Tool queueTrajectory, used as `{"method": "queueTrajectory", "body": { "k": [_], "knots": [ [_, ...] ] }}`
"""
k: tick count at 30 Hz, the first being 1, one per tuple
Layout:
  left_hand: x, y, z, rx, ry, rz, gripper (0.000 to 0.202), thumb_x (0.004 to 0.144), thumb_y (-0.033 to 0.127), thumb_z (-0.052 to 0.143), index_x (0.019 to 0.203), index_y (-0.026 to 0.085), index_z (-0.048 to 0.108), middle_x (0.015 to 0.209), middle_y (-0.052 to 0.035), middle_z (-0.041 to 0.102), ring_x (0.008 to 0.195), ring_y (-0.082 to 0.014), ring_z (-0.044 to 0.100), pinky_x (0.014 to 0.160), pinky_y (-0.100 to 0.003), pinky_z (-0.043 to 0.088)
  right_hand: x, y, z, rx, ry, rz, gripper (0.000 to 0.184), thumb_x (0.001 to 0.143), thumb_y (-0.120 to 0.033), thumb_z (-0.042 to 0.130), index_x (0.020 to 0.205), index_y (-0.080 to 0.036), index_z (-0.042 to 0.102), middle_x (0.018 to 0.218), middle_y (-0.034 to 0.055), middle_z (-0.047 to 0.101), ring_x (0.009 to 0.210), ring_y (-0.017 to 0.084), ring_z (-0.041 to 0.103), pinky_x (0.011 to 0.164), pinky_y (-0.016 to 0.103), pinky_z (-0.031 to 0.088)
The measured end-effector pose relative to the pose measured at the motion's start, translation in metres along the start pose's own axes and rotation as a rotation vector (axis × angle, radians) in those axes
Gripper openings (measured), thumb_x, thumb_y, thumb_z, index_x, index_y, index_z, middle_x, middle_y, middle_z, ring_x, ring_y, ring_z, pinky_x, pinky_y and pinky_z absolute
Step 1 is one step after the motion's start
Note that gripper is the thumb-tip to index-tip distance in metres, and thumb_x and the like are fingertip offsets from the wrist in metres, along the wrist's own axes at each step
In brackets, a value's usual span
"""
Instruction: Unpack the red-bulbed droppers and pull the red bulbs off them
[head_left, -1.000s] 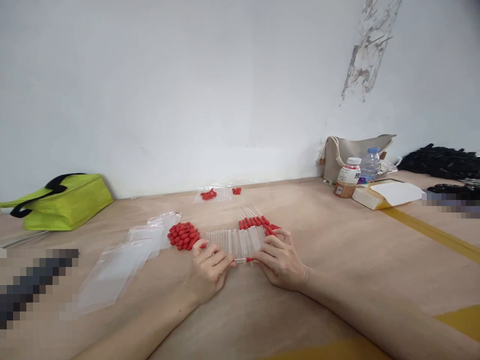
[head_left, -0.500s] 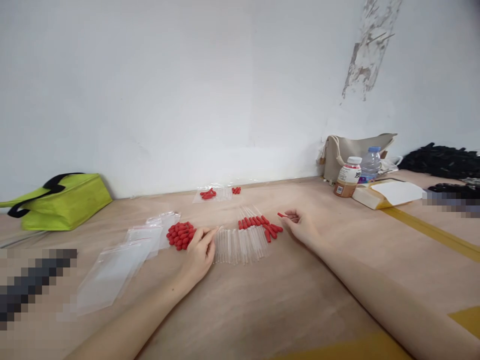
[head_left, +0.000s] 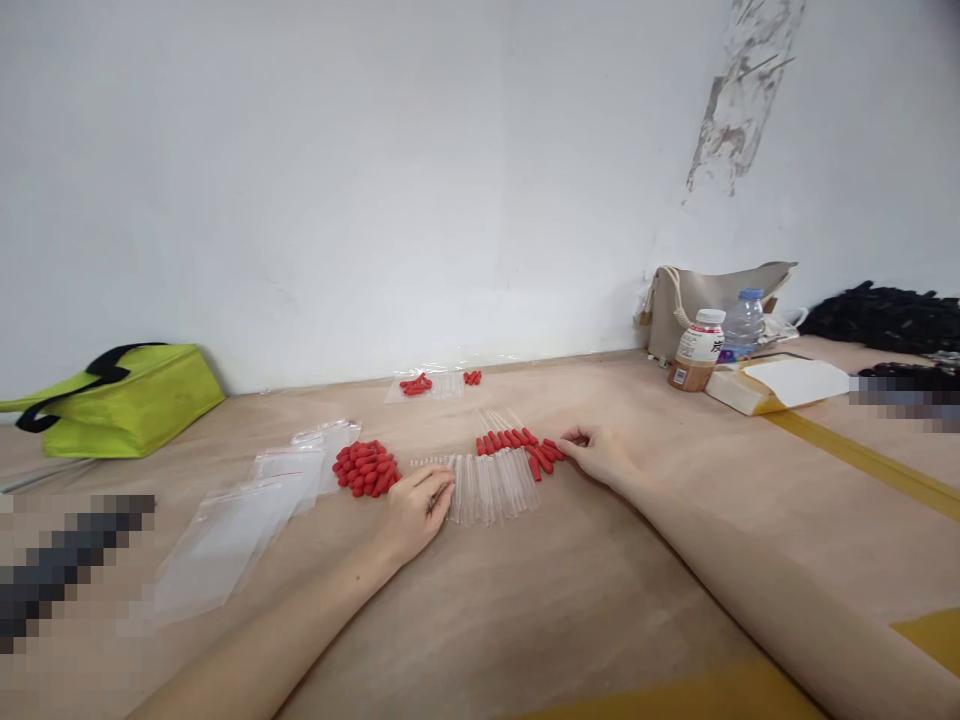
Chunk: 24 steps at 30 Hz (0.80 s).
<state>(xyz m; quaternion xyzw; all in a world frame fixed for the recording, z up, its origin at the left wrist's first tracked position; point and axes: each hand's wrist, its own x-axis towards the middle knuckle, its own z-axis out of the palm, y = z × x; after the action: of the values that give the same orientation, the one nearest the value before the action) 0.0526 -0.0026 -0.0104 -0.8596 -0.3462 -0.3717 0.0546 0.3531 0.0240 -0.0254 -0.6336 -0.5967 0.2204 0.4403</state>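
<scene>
My left hand [head_left: 416, 505] has its fingers bent and drawn together over the left part of a row of clear glass dropper tubes [head_left: 491, 490]. Its fingertips touch the tubes; whether one is pinched between them is hidden. To its left lies a heap of red rubber bulbs [head_left: 365, 468]. My right hand [head_left: 596, 452] pinches the end of a red rubber bulb [head_left: 559, 449] between thumb and fingers, beside a few loose red bulbs [head_left: 541, 460]. Behind the row lie several droppers with red bulbs fitted [head_left: 506, 438], their thin tips pointing to the wall.
Clear zip bags [head_left: 240, 530] overlap on the left, near a lime-green bag [head_left: 135, 405]. A bagged set [head_left: 427, 385] lies by the wall. On the right stand a drink bottle [head_left: 697, 350], a water bottle [head_left: 744, 325], a beige bag [head_left: 664, 310] and a paper-topped box [head_left: 780, 385].
My left hand has shifted right and slightly down along the glass tubes, uncovering tube ends on its left. My right hand has moved slightly left and down with its bulb, close to the loose bulbs.
</scene>
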Motion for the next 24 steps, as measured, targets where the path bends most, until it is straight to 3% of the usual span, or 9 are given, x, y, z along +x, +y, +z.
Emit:
{"method": "queueTrajectory", "body": {
  "k": [7, 14, 19, 24],
  "knots": [
    [-0.002, 0.008, -0.004, 0.013, -0.061, -0.006, 0.026, 0.077, 0.033, 0.055, 0.095, 0.015, 0.062, 0.099, -0.0086, 0.063, 0.089, -0.0188, 0.06, 0.079, -0.031, 0.05, -0.003, -0.005, -0.001, -0.083, 0.006, -0.027, 0.021, 0.074, -0.034, 0.052, 0.074, -0.017, 0.064, 0.071, 0.003, 0.065, 0.062, 0.014, 0.057, 0.056, 0.023, 0.04],
    [-0.001, 0.01, -0.011, -0.025, -0.026, -0.024, 0.023, 0.079, 0.03, 0.052, 0.096, 0.016, 0.06, 0.096, -0.0068, 0.061, 0.089, -0.0171, 0.057, 0.08, -0.03, 0.047, 0.0, -0.002, 0.001, -0.129, 0.022, 0.018, 0.022, 0.078, -0.032, 0.048, 0.085, -0.016, 0.06, 0.078, 0.0048, 0.066, 0.068, 0.014, 0.06, 0.06, 0.023, 0.042],
    [-0.002, 0.004, -0.021, 0.012, 0.101, -0.062, 0.018, 0.082, 0.025, 0.047, 0.095, 0.019, 0.059, 0.093, -0.0052, 0.056, 0.088, -0.017, 0.052, 0.08, -0.033, 0.043, 0.025, -0.012, 0.0, -0.214, -0.026, 0.081, 0.016, 0.071, -0.03, 0.055, 0.075, -0.015, 0.061, 0.076, 0.0043, 0.065, 0.071, 0.015, 0.059, 0.058, 0.021, 0.042],
    [-0.005, 0.001, -0.025, 0.105, 0.134, -0.068, 0.016, 0.082, 0.024, 0.048, 0.088, 0.02, 0.062, 0.094, -0.0053, 0.054, 0.089, -0.0189, 0.048, 0.082, -0.037, 0.039, 0.058, -0.037, 0.014, -0.335, -0.151, 0.203, 0.021, 0.061, -0.036, 0.064, 0.06, -0.015, 0.06, 0.062, 0.0042, 0.062, 0.06, 0.017, 0.058, 0.048, 0.023, 0.04]
  ]
}}
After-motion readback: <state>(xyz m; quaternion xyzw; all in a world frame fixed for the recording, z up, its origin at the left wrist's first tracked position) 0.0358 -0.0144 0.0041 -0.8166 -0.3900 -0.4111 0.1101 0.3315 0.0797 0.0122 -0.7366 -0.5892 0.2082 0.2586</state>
